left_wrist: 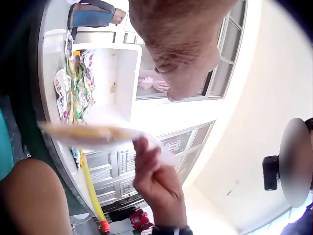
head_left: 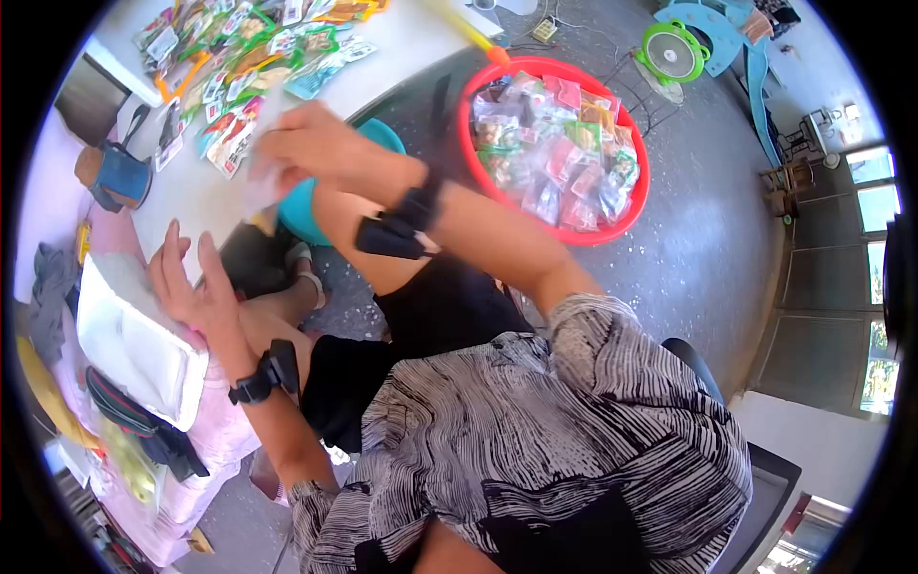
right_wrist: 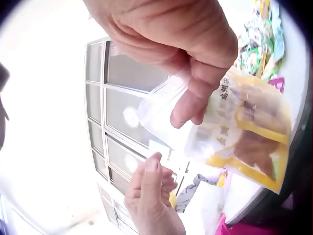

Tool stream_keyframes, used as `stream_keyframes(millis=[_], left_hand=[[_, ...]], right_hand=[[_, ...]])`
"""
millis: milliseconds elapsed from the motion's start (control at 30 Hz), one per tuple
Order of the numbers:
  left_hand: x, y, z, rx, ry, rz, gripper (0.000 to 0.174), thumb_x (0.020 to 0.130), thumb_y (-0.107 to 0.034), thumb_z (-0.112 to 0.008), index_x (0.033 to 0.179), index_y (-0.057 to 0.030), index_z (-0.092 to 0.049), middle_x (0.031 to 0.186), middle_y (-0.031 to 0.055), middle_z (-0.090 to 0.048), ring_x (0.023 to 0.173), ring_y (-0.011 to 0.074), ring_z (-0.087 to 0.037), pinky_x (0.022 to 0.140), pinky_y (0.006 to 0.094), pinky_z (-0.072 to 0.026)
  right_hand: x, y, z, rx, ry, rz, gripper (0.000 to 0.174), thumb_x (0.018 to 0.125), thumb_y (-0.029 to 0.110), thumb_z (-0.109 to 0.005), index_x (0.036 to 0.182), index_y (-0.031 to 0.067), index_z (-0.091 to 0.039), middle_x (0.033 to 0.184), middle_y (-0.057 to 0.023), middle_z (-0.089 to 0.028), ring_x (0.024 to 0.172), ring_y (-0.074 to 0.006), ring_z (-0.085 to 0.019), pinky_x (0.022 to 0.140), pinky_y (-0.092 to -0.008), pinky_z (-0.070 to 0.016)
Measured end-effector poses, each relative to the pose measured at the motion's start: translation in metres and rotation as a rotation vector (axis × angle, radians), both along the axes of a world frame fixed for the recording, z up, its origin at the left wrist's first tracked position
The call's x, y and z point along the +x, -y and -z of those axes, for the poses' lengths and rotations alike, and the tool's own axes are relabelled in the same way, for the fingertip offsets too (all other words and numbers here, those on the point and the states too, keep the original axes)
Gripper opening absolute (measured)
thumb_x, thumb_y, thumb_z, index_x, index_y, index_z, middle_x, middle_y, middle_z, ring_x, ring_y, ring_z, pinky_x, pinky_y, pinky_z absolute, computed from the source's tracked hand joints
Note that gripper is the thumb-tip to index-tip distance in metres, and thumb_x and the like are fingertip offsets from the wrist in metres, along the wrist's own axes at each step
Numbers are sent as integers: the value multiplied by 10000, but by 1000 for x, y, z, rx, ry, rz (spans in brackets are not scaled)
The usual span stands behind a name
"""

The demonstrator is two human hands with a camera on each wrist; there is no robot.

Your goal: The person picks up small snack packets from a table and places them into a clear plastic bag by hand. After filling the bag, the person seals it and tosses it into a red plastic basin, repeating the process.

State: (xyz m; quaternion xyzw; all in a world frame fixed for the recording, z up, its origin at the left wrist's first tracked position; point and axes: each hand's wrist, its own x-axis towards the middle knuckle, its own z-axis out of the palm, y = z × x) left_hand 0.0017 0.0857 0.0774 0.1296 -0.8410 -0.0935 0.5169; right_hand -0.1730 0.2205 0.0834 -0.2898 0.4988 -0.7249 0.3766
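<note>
My right hand [head_left: 320, 148] pinches a clear zip bag [right_wrist: 190, 120] near its ribbed top edge. Inside the bag shows a yellow-trimmed packet [right_wrist: 257, 142] with dark print and brown contents. Seen edge-on in the left wrist view, the bag [left_wrist: 98, 134] stretches out from the fingers. Below and to the left of it, my left hand [head_left: 196, 292] is raised with its fingers loosely spread and nothing in them. A heap of colourful snack packets [head_left: 258, 57] covers part of the white table [head_left: 411, 57] beyond the right hand.
A red tub [head_left: 645, 177] full of bagged packets stands on the floor at right. Between table and knees sits a teal basin [head_left: 382, 134]. A white foam box [head_left: 143, 335] lies at left, near a blue cup-like holder [head_left: 129, 177]. A green fan [head_left: 674, 53] stands farther back.
</note>
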Motion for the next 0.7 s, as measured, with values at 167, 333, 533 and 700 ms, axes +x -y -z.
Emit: stream_keyframes(millis=[167, 333, 533, 700], left_hand=[[12, 5, 24, 96, 104, 21, 247, 832, -63, -647, 1073, -10, -644, 811, 93, -597, 711, 200, -555, 664, 315, -465], [14, 15, 88, 352, 210, 77, 213, 827, -51, -641, 1033, 0, -651, 777, 95, -595, 674, 175, -558, 598, 292, -461], [10, 25, 115, 458, 276, 96, 158, 817, -45, -632, 956, 24, -661, 775, 99, -623, 627, 166, -572, 583, 276, -464], [13, 31, 126, 463, 333, 89, 136, 813, -40, -629, 925, 30, -658, 797, 109, -635, 651, 176, -590, 595, 271, -470]], right_hand=[[-3, -144, -8, 201, -28, 278, 262, 916, 194, -550, 1028, -27, -637, 916, -54, -667, 831, -128, -635, 717, -262, -512], [-15, -256, 70, 313, -580, 483, 247, 803, 197, -600, 1013, 79, -655, 873, -70, -668, 804, -233, -648, 686, -340, -508], [-56, -340, 191, 356, -743, 507, 166, 809, 154, -573, 930, 76, -657, 882, -111, -654, 801, -271, -645, 688, -358, -526], [-125, -356, 173, 732, -946, 635, 184, 843, 72, -553, 678, -6, -573, 806, -135, -637, 656, -227, -640, 626, -336, -576]])
